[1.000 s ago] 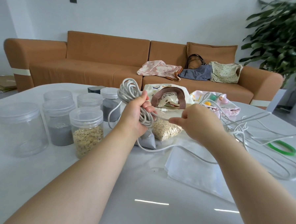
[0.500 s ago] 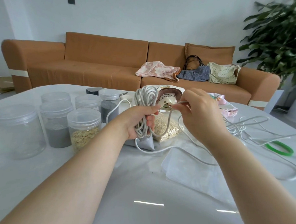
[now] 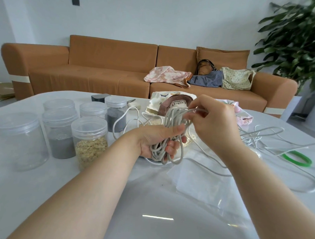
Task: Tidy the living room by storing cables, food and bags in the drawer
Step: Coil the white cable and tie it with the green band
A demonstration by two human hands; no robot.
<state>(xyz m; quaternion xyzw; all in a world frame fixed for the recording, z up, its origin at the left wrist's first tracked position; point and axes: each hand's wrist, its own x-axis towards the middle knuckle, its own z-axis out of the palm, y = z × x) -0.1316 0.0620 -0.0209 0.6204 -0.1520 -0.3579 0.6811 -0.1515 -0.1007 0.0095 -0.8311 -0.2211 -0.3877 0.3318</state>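
Observation:
My left hand grips a coiled bundle of grey-white cable above the white table. My right hand pinches a strand at the top of the coil, fingers curled round it. The loose rest of the cable trails over the table to the right. A cream tote bag with a brown handle lies behind the hands, a pink bag to its right. A pouch of oats is mostly hidden behind my hands.
Several lidded clear jars with oats and grey powder stand at left. A green ring and clear plastic bags lie at right. Three bags sit on the brown sofa. A plant stands at far right.
My right hand has carried the strand up and over the coil, adding another loop. The left hand has dropped lower with the coil and turned palm up.

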